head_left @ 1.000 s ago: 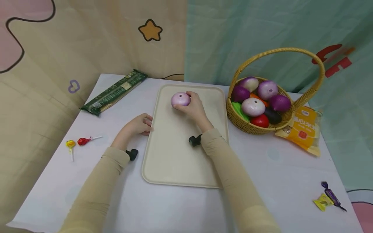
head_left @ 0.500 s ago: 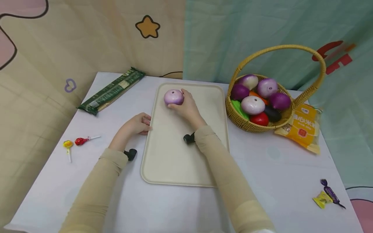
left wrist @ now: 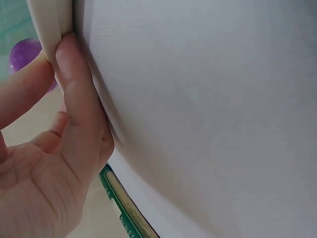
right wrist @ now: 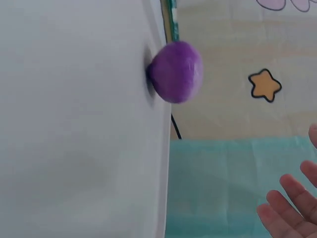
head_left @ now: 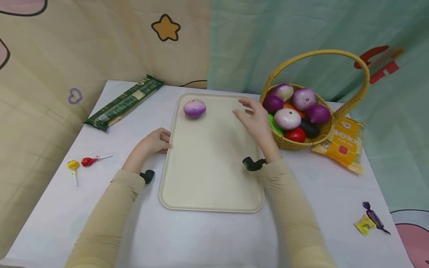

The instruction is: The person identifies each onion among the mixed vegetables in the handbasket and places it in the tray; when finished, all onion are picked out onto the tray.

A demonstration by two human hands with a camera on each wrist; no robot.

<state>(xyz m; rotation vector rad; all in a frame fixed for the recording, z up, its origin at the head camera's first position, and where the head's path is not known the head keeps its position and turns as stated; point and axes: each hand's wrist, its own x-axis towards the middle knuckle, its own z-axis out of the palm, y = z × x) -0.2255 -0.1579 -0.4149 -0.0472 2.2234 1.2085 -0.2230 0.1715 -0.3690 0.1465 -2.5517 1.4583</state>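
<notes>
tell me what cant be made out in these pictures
- Basket contents, head view: the lower pieces lie under the onions on top, so their full count is hidden.
- Yellow packet, head view: print too small to read, and the basket covers one end.
- Right hand, right wrist view: cut off by the frame edge, only fingertips show.
- Left hand, left wrist view: fingers on the tray edge, the rest cut off by the frame.
- Green packet, head view: label too small to read.
</notes>
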